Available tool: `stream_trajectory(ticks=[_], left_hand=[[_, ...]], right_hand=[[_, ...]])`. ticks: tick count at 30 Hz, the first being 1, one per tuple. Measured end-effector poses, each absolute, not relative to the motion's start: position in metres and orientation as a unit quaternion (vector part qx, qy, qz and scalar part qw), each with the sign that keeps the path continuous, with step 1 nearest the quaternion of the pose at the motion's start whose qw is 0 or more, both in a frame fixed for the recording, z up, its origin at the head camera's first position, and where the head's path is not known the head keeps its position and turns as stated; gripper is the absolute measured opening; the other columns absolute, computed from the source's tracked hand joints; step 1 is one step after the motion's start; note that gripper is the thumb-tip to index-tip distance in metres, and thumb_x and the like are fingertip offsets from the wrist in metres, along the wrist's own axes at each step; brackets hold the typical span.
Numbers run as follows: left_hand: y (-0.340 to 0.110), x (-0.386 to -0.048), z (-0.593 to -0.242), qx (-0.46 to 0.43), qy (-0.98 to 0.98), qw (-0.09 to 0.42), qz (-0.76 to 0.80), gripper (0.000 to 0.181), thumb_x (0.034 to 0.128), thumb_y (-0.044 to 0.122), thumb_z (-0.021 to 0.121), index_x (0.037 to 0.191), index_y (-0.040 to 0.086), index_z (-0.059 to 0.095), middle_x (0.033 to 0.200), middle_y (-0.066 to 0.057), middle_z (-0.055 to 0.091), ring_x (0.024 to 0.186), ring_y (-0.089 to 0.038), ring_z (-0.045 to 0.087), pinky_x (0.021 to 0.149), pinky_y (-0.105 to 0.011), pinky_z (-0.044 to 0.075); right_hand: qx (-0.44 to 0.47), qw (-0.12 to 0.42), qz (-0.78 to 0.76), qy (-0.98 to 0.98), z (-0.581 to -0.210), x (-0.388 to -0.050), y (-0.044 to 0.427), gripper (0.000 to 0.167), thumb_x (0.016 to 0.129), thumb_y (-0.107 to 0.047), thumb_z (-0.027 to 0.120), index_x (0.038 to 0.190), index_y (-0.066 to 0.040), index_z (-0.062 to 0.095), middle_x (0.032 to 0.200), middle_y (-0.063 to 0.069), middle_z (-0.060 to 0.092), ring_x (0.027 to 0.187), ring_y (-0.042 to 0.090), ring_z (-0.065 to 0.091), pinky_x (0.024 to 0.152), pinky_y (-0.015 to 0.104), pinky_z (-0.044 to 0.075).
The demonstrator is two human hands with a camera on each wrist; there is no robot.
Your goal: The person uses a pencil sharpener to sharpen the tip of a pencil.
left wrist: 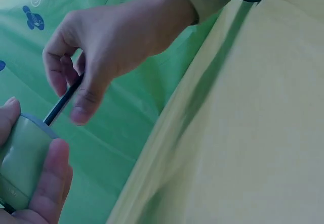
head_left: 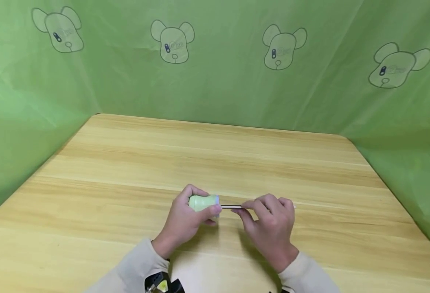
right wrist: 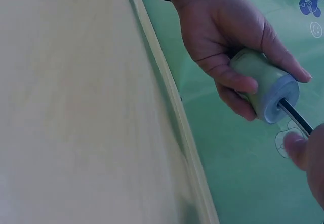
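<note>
My left hand (head_left: 183,221) grips a small pale green pencil sharpener (head_left: 202,202) around its body, above the table. The bluish end face of the sharpener (right wrist: 284,95) points right and has a round hole in it. A slim dark, shiny pencil (head_left: 231,206) runs into that hole, so its tip is hidden inside. My right hand (head_left: 271,221) pinches the pencil between thumb and fingers a short way from the hole. In the left wrist view the pencil (left wrist: 63,102) lies in line with the sharpener (left wrist: 25,153).
A light wood-grain table (head_left: 215,162) spreads beneath both hands. Green sheeting (head_left: 222,89) with bear-head drawings rises behind its back edge and along both sides. Straps with dark devices (head_left: 161,283) sit at the wrists, by the beige sleeves.
</note>
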State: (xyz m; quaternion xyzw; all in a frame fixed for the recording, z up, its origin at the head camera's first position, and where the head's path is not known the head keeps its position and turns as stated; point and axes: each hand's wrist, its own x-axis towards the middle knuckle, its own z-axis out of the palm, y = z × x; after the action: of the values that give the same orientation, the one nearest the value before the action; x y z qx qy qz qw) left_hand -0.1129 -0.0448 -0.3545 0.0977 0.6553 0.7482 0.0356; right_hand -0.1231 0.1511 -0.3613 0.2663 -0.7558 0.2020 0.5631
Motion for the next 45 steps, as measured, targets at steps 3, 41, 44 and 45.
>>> stream_trajectory(ticks=[3, 41, 44, 45], left_hand=[[-0.044, -0.111, -0.357, 0.102, 0.654, 0.055, 0.748, 0.044, 0.0823, 0.006, 0.076, 0.11, -0.009, 0.045, 0.09, -0.022, 0.062, 0.068, -0.03, 0.068, 0.065, -0.041, 0.059], [-0.047, -0.117, -0.367, 0.203, 0.775, -0.115, 0.588, 0.041, 0.073, 0.015, 0.086, 0.101, 0.005, 0.058, 0.101, -0.009, 0.061, 0.08, -0.02, 0.056, 0.059, -0.028, 0.052], [-0.047, -0.115, -0.365, 0.164, 0.768, -0.095, 0.612, 0.041, 0.0732, 0.017, 0.086, 0.102, 0.005, 0.058, 0.097, -0.012, 0.06, 0.075, -0.021, 0.056, 0.056, -0.029, 0.052], [-0.047, -0.115, -0.364, 0.153, 0.766, -0.09, 0.618, 0.041, 0.0733, 0.017, 0.086, 0.102, 0.005, 0.058, 0.096, -0.012, 0.06, 0.074, -0.021, 0.056, 0.055, -0.03, 0.052]], right_hand=[[0.257, 0.589, 0.186, -0.743, -0.364, -0.124, 0.151, 0.047, 0.091, -0.041, 0.064, 0.054, -0.012, 0.064, 0.055, -0.002, 0.047, 0.043, 0.013, 0.044, 0.055, 0.035, 0.029], [0.25, 0.265, 0.251, -0.897, -0.358, -0.122, 0.173, 0.03, 0.061, -0.014, 0.093, 0.084, -0.009, 0.075, 0.078, -0.003, 0.063, 0.067, 0.009, 0.057, 0.061, 0.03, 0.047], [0.249, 0.339, 0.232, -0.877, -0.361, -0.123, 0.173, 0.036, 0.057, -0.019, 0.094, 0.085, -0.007, 0.074, 0.078, 0.002, 0.064, 0.064, 0.014, 0.057, 0.058, 0.032, 0.043], [0.253, 0.357, 0.23, -0.869, -0.361, -0.124, 0.173, 0.037, 0.057, -0.021, 0.094, 0.084, -0.007, 0.074, 0.078, 0.002, 0.064, 0.063, 0.015, 0.057, 0.056, 0.032, 0.043]])
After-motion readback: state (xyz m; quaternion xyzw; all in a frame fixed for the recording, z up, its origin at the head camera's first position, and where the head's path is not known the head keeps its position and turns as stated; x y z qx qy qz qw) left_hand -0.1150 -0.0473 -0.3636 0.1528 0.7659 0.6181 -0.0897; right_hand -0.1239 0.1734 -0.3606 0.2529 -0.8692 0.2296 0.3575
